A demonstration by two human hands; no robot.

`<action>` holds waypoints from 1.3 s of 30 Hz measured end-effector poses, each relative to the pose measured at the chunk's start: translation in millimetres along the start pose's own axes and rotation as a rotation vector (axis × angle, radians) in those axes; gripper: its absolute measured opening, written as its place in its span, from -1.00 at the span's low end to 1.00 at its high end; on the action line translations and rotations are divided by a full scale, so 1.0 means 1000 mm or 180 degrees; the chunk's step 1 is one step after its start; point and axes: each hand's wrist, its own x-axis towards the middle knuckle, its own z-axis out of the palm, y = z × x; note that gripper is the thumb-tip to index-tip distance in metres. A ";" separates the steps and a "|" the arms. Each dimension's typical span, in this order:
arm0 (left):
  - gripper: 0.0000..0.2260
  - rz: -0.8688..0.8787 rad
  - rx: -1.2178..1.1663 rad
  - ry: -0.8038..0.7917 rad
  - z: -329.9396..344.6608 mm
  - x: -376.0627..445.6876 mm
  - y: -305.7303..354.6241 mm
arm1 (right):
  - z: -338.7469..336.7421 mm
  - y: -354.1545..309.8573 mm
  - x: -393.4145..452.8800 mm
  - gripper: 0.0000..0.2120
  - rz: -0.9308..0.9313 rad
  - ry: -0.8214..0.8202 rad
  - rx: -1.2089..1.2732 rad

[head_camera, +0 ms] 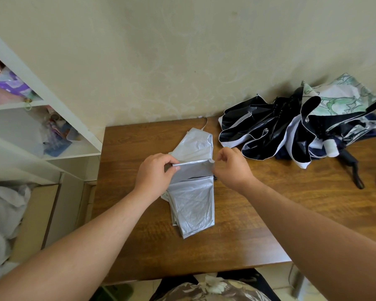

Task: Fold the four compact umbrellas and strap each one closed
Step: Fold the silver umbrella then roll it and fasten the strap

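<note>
No writing or brand can be read anywhere. A brown wooden table (237,235) stands against a pale patterned wall (161,51), with white shelves (52,105) of blurred clutter at the upper left of the frame. At centre, a silver umbrella (193,203) lies flat on the table. The left hand (154,174) pinches its folded edge on one side and the right hand (232,168) pinches the other. A heap of unfolded umbrellas (302,127), dark, white and green-printed, lies at the upper right.
</note>
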 end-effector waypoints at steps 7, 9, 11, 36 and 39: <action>-0.91 0.0367 0.0101 -0.0300 -0.004 -0.009 0.001 | 0.012 0.001 0.001 -0.85 -0.1603 0.0212 -0.1452; -0.90 0.0395 0.0197 -0.0418 -0.005 -0.016 -0.002 | 0.014 0.006 -0.004 -0.89 -0.1920 0.0182 -0.1623; -0.79 0.0456 0.0291 -0.0582 -0.004 -0.024 -0.006 | 0.019 0.015 -0.014 -0.84 -0.2146 0.0012 -0.1738; -0.81 0.0973 0.1342 -0.1577 0.082 -0.085 -0.051 | 0.087 0.039 -0.037 -0.62 -0.1528 -0.0807 -0.1833; -0.81 0.0959 0.1331 -0.1607 0.084 -0.089 -0.054 | 0.089 0.035 -0.018 -0.56 -0.1067 -0.0988 -0.1861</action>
